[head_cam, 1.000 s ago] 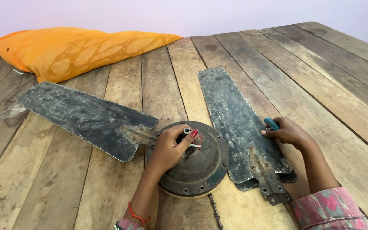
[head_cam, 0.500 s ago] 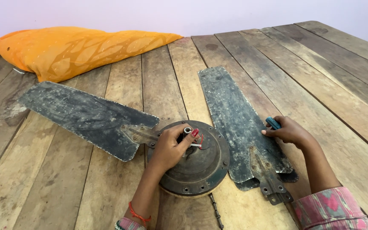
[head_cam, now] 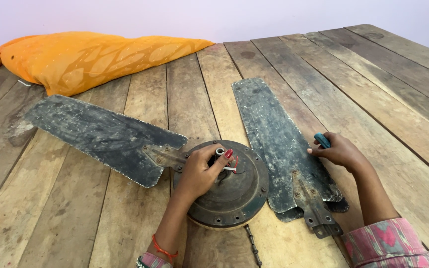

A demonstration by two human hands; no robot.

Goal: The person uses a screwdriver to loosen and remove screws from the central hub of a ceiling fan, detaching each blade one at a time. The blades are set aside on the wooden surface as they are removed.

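Observation:
A round, rusty ceiling fan motor (head_cam: 234,191) lies on a wooden plank table (head_cam: 75,218). My left hand (head_cam: 199,171) rests on its top, fingers around the short central shaft with red and white wires beside it. One dirty dark blade (head_cam: 100,134) is bolted to the motor's left side. A second blade (head_cam: 274,139), detached, lies right of the motor, with another blade's edge showing under it. My right hand (head_cam: 338,151) sits on that blade's right edge, closed on a tool with a teal handle (head_cam: 322,140).
An orange patterned cloth bundle (head_cam: 85,57) lies at the table's far left. A short metal rod or chain piece (head_cam: 251,245) lies on the planks just in front of the motor. A pale wall runs behind the table.
My right hand with the teal-handled tool has lifted and shifted slightly right. The view has drifted a little; my left hand stays on the motor.

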